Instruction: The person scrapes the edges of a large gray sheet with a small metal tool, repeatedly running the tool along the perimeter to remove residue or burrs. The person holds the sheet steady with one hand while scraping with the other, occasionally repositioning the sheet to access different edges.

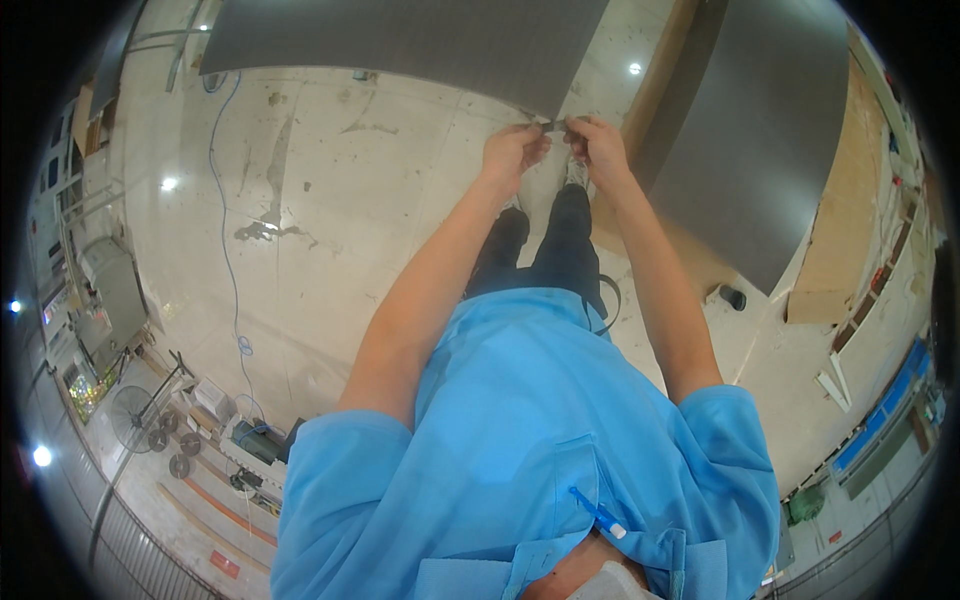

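Both arms reach forward, and my hands are close together beside the near corner of a large dark grey sheet [410, 40]. A small, short dark strip [554, 127] spans the gap between them. My left hand [515, 153] is closed, its thumb and fingers pinching the strip's left end. At the other end, my right hand [600, 150] pinches it too, fingers curled. What the strip is exactly is too small to make out. The sheet's corner lies just beyond the fingertips; whether the strip touches it I cannot tell.
Another dark grey sheet [750, 130] lies on brown cardboard [835, 220] to the right. A blue cable [225, 200] runs along the stained pale floor at left. A small dark cylinder [733, 298] lies near the cardboard. A standing fan [135, 418] is at lower left.
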The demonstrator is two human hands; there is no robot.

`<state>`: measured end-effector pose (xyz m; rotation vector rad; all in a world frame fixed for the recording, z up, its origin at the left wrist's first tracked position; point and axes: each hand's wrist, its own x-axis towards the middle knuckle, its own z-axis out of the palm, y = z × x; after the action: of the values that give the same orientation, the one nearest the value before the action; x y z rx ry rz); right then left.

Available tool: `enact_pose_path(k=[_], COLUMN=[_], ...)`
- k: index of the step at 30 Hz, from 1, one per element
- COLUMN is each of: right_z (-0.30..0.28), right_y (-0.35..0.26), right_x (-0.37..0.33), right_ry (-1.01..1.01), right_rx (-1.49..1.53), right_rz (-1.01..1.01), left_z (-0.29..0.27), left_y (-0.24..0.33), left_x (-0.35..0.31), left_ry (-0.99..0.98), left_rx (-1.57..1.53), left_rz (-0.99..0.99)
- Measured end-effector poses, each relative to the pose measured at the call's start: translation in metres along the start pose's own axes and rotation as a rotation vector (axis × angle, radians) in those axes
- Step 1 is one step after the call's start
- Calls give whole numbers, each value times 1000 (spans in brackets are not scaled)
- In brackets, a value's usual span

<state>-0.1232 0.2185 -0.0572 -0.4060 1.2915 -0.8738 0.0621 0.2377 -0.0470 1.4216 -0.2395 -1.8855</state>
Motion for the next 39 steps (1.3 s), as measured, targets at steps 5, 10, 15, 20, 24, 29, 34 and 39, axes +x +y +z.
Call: enact_pose_path(k=[5,10,15,20,24,29,34,39], right_z=[-1,-2,3,7,5,1,-4,-6], right_y=[-1,1,-8,-21,-20,-11,-12,-12], right_x=[-1,1,-5,-29,-31,-12,1,6], right_ry=[-28,-40,-40,-176,-194,-22,-59,-66], right_rx=[0,30,51,94,-14,-76,-62,-95], right_rz=[-22,-24,10,-140,-152,19,11,21], left_z=[2,3,10,8,0,3,7,10], left_y=[-2,-6,-4,-8,-11,-13,-12,-10], left_x=[0,-1,-2,-35,-44,-14,-7,-6], left_ry=[14,14,24,-32,-70,5,9,16], left_rx=[-19,-74,-121,-160,-14,14,0,5], left_rz=[1,21,31,217,151,-38,2,-6])
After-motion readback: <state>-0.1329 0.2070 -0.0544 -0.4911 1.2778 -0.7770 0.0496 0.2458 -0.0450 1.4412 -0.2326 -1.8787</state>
